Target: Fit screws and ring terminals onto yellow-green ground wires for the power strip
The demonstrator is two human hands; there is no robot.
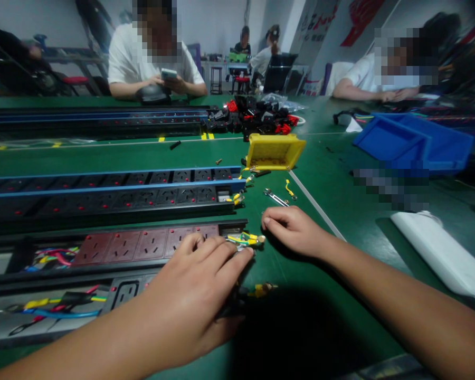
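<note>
My left hand (214, 274) is wrapped over the right end of the nearest power strip (121, 290), fingers on its far side and thumb on the near side. Just beyond it lies a power strip with maroon sockets (126, 247); green-yellow wires with a ring terminal (257, 240) stick out of its end by my fingertips. A yellow wire end (263, 289) shows below them. My right hand (293, 227) rests on the green table with fingers curled; what they hold, if anything, is hidden. A metal wrench (275, 197) lies right behind its knuckles.
Farther off lie a blue-edged power strip (174, 183), a tipped yellow bin (277, 153), a short yellow wire (288, 189) and a heap of black and red parts (257, 116). To the right are a blue bin (415, 142) and a white case (439, 253). People sit across the table.
</note>
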